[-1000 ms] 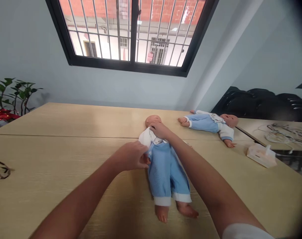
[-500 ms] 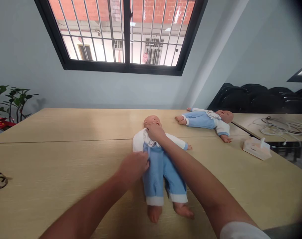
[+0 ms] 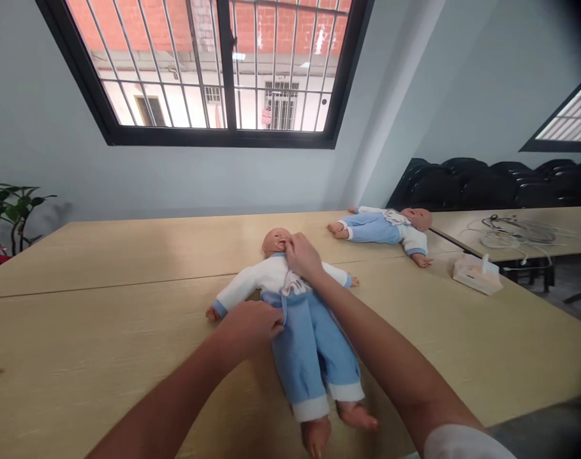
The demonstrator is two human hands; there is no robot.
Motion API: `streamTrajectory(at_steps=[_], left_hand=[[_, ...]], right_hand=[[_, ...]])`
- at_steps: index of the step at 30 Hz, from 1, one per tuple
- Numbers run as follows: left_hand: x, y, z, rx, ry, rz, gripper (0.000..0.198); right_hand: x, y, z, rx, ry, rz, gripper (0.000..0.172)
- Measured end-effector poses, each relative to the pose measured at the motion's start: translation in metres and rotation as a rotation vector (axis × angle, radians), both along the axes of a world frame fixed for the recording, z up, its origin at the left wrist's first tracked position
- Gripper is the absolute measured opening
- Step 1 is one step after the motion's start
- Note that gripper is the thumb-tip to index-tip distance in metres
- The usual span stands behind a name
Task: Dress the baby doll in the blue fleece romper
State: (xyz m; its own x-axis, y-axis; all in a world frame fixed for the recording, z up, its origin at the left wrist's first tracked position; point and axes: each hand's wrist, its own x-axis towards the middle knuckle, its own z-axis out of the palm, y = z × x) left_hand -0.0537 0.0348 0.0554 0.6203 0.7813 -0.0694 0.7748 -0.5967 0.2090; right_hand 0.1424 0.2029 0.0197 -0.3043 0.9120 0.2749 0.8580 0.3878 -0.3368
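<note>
A baby doll (image 3: 294,338) in a white top and blue trousers lies on its back on the wooden table, its feet toward me. My left hand (image 3: 256,324) is closed at the trouser waist, its fingertips on a thin light-blue tie (image 3: 284,307). Over the doll's chest, close to its chin, my right hand (image 3: 302,255) is closed too. What its fingers pinch is hidden, and the hand covers part of the white top (image 3: 266,273). The doll's arms stretch out to both sides.
Farther back on the right lies a second doll (image 3: 376,226), dressed alike. A tissue box (image 3: 476,273) stands near the table's right side. Cables (image 3: 520,233) lie on another table, with black chairs (image 3: 462,182) behind. A plant (image 3: 15,210) is at the left.
My right hand has lifted slightly from the chest toward the chin side. My left hand sits a little lower at the waist, and the doll's left-side arm now shows. The view has shifted right.
</note>
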Motion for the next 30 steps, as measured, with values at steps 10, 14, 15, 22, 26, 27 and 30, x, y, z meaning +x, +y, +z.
streamTrajectory(at_steps=[10,14,15,22,26,27,30], left_hand=[[-0.017,0.06,-0.053,0.286,-0.28,0.314,0.034],[-0.011,0.07,-0.055,0.276,-0.491,0.09,0.026],[-0.006,0.072,-0.052,0.233,-0.52,0.026,0.027],[0.042,0.105,-0.037,-0.016,-0.481,-0.26,0.044],[0.045,0.111,-0.043,-0.002,-0.367,-0.213,0.046],[0.045,0.111,-0.044,-0.005,-0.349,-0.216,0.041],[0.046,0.112,-0.044,-0.001,-0.314,-0.215,0.035]], right_hand=[[0.076,-0.014,-0.028,-0.301,0.179,0.191,0.045],[0.079,-0.021,-0.026,-0.373,0.156,0.185,0.026],[0.078,-0.023,-0.025,-0.379,0.144,0.18,0.022],[0.078,-0.041,-0.013,-0.281,0.011,0.113,0.03],[0.099,-0.055,-0.006,-0.211,-0.137,0.011,0.027],[0.106,-0.059,-0.005,-0.208,-0.171,-0.005,0.027],[0.126,-0.071,-0.005,-0.228,-0.256,-0.017,0.03]])
